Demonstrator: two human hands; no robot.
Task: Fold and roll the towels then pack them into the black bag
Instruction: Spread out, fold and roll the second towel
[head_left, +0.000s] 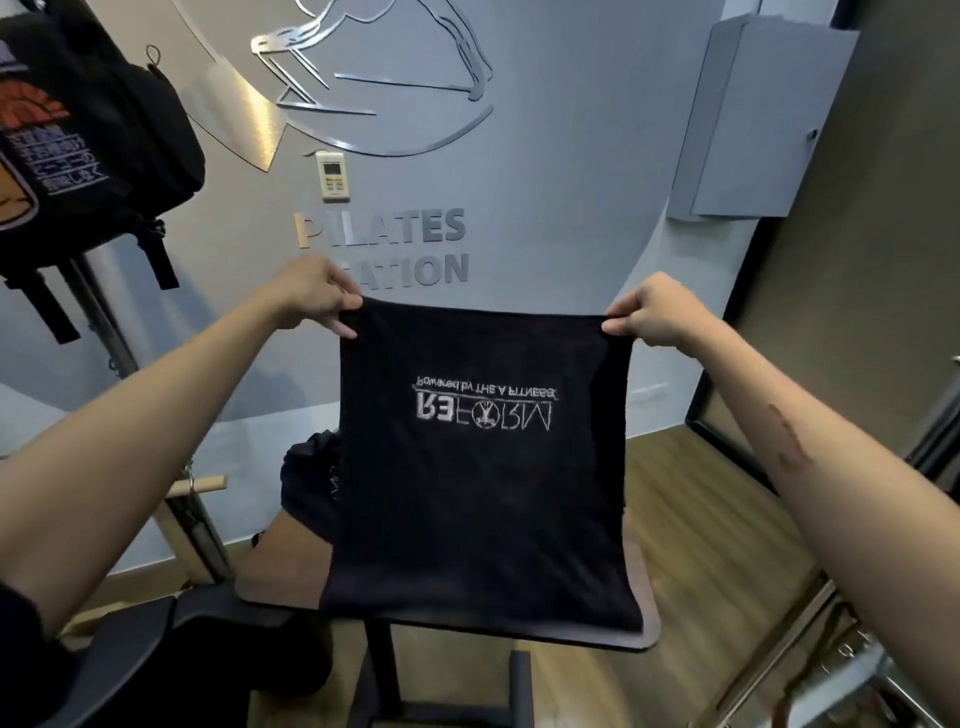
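A black towel (483, 467) hangs spread out in the air, held up by its top edge, its white embroidered lettering upside down and mirrored toward the camera. Its lower edge reaches down to the brown tabletop (275, 577) and covers most of it. The left hand (314, 299) pinches the upper left corner, thumb and fingers curled tight on the cloth; the right hand (652, 312) pinches the upper right corner the same way, so the top hem is drawn nearly straight between them. Both bare forearms reach in from the lower corners of the view. Behind the towel's left edge, on the tabletop, a dark bundle of black fabric (309, 483) peeks out, mostly hidden by the towel; whether it is the bag cannot be told. A black backpack (88, 130) with an orange print hangs at the upper left, well apart from the hands. On the grey wall behind are metal letters (410, 228), partly blocked by the left hand, a small wall controller (332, 175) above them, and a grey cabinet (753, 114) to the right. Wood flooring (691, 519) lies below.
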